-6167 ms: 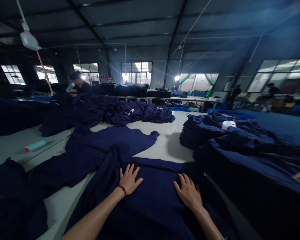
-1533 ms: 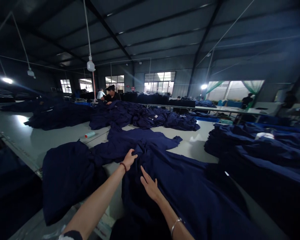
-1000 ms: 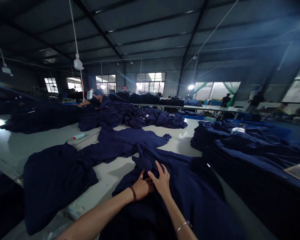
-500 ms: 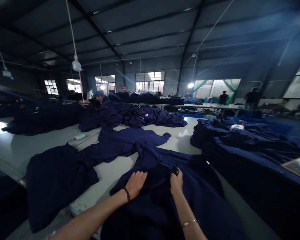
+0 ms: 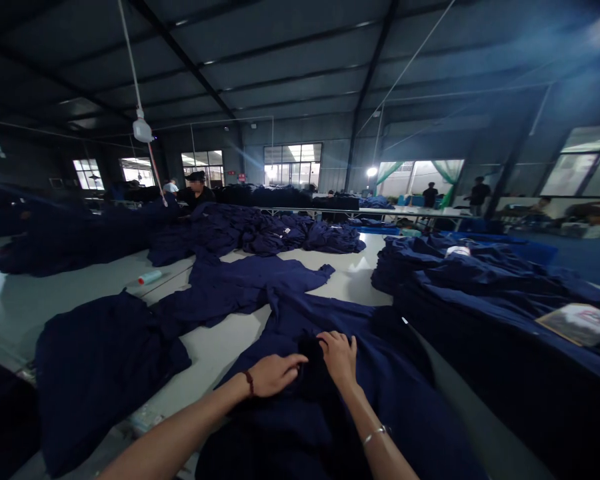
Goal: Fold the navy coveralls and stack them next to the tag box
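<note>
While our left hand (image 5: 277, 375) lies half curled on the navy garment (image 5: 390, 387), its index finger reaching inward, our right hand (image 5: 340, 355) arches over the cloth just beside it, thumb apart from bent fingers. Neither is flat or clenched; we cannot tell whether either pinches fabric. Between them the cloth is almost black, so layers are hard to separate by eye; grabbing two at once, we judge, could bunch or twist it. A hard pull might also drag the second garment (image 5: 250, 283), which our piece seems to meet at its far edge on the table (image 5: 220, 350). Farther out, a dark bundle (image 5: 105, 367) sits left, a spool (image 5: 150, 277) lies on its side beyond it, and a stack (image 5: 455, 320) rises right.
</note>
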The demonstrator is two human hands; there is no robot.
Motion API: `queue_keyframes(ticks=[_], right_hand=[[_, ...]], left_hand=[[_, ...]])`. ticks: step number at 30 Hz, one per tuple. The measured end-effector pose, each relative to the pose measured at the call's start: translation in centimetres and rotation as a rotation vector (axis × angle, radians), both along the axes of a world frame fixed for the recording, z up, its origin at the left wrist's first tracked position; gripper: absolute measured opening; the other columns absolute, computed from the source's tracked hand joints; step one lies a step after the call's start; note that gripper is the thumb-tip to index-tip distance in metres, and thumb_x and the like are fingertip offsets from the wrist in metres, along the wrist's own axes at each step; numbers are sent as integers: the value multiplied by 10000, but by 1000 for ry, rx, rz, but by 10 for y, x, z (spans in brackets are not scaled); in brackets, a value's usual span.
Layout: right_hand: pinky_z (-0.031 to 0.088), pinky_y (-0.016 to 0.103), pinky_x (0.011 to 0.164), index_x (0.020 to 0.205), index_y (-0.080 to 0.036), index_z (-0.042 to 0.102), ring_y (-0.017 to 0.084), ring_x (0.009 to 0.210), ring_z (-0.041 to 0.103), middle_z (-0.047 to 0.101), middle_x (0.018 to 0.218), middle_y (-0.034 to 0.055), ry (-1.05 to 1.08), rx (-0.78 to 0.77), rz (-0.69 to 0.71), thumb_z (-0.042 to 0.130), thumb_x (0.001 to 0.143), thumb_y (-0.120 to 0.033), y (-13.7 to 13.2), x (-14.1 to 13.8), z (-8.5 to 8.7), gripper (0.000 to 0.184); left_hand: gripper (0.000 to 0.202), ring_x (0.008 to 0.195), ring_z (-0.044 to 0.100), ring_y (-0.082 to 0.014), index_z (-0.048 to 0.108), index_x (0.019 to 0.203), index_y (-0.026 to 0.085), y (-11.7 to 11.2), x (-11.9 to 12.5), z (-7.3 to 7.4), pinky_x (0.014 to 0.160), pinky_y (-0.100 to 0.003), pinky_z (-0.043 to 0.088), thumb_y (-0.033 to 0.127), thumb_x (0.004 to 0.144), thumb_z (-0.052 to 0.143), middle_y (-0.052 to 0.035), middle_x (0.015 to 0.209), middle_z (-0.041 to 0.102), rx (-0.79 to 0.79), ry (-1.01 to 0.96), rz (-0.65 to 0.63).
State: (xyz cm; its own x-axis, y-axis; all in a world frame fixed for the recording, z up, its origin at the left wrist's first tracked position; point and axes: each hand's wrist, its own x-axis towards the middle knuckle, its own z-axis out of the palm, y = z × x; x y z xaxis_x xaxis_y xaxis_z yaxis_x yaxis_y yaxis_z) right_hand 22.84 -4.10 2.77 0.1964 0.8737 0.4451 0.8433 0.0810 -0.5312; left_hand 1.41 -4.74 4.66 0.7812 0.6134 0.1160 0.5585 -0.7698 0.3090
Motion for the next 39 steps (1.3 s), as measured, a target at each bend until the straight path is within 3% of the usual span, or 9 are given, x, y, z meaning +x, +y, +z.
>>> queue_keyframes(ticks=[5,9,13,17,21,25,29,35,39], right_hand=[[460,324,795,947,-234,615,192,846,567,621,862,12,883,244,-125,514,683,-398,17,39,1,327],[420,242,519,978,-249,532,125,580,512,538,689,-52,1123,276,-266,475,603,-444,11,78,-2,426],[407,223,493,871,-258,512,99,544,492,494,643,-72,1212,281,-301,495,532,-434,-6,107,-5,382],[367,209,456,880,-244,563,91,504,481,517,623,-67,1166,188,-305,538,521,-443,-14,119,-9,410],[472,285,592,984,-188,609,169,729,624,662,864,57,1015,32,-364,451,639,-529,-12,125,-11,510],[467,374,820,907,-127,664,281,988,616,692,975,156,753,-147,-387,510,671,-576,-11,128,-13,530],[407,364,935,946,-137,672,307,1128,552,664,1099,158,496,-257,-368,671,600,-336,-17,121,-14,399],[433,310,833,1154,-240,575,229,1063,593,659,1115,85,284,-268,-380,448,824,-286,-26,122,-2,357],[443,283,742,1228,-251,522,209,952,625,671,1049,78,141,-297,-421,351,884,-295,-30,123,-1,387]], left_hand=[[384,1019,581,-160,590,1154,234,49,-2,-3,883,-265,425,134,912,309,-40,1079,661,72,-132,328],[345,1056,549,-221,654,1085,274,75,-7,0,953,-404,365,150,887,399,-52,1043,666,184,69,405],[289,1049,521,-283,696,877,209,87,-22,7,955,-502,308,156,885,413,-117,983,648,235,108,501],[339,1076,492,-296,657,964,171,92,-44,17,942,-532,296,55,868,353,-155,1048,599,287,119,660],[263,1102,475,-277,583,1112,197,82,-46,21,943,-463,340,180,885,450,-127,1151,548,326,83,690],[340,1095,528,-224,573,1145,213,54,-34,13,955,-359,391,420,904,452,-82,1167,595,110,46,311],[733,1328,342,-313,395,1383,248,26,-30,5,1088,-545,214,570,757,596,-100,1463,381,-67,200,50],[934,1407,148,-333,229,1446,392,8,-45,2,1023,-703,131,41,658,586,-40,1555,169,-90,427,29],[945,1407,149,-329,293,1407,455,1,-59,-1,1009,-688,201,-71,647,490,-6,1553,183,-86,448,97]])
